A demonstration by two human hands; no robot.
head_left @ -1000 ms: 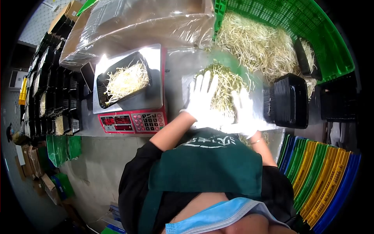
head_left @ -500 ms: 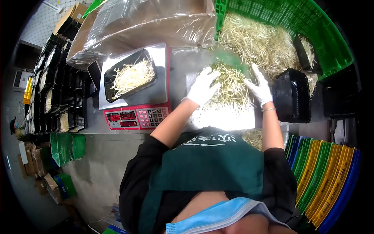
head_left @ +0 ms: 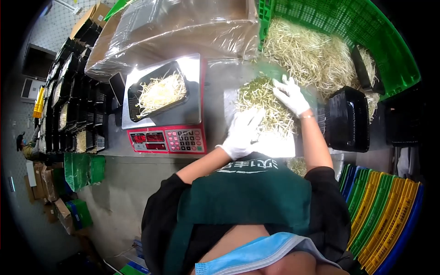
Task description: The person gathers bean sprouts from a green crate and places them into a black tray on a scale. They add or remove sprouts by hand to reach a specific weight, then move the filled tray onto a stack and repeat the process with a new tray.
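Note:
In white gloves, both hands touch a loose heap of bean sprouts (head_left: 266, 103) on the worktop. My left hand (head_left: 244, 133) lies along the heap's near left side, its fingers stretched out. At the far right edge of the heap, my right hand (head_left: 292, 96) has its fingers spread over the sprouts. Left of the heap stands a red scale (head_left: 169, 139) with a lit display. On its metal plate sits a black tray (head_left: 179, 100) filled with sprouts (head_left: 160, 94).
A green crate (head_left: 389, 50) full of sprouts (head_left: 316, 55) stands at the back right. Black trays (head_left: 348, 119) are stacked by my right hand. Filled trays (head_left: 73, 101) pile up at left. A plastic-lined box (head_left: 178, 41) stands behind the scale. Coloured crates (head_left: 380, 206) lean at lower right.
My left hand has moved toward me, from the heap's left side to its near edge. My right hand has shifted away and inward onto the sprouts. The view has tilted slightly.

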